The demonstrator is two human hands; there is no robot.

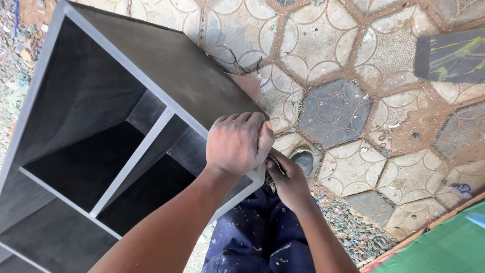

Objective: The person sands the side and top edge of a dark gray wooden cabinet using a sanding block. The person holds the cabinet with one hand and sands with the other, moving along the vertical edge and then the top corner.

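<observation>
A grey-painted wooden cabinet (151,65) with open compartments stands below me, seen from above. My left hand (237,144) is closed in a fist over the cabinet's near right corner, gripping the front edge. My right hand (287,181) is just below and to the right of it, pressed against the cabinet's outer side at that corner. Its fingers are curled on a small thin piece (275,164); what the piece is cannot be made out. Grey dividers (136,156) split the cabinet's dark inside into sections.
The ground is cracked hexagonal paving (353,101) with reddish dirt in the joints. A brown flat scrap (247,83) lies by the cabinet's side. A green sheet (444,247) lies at the lower right, gravel (15,55) at the far left. My paint-speckled blue trousers (257,237) show below.
</observation>
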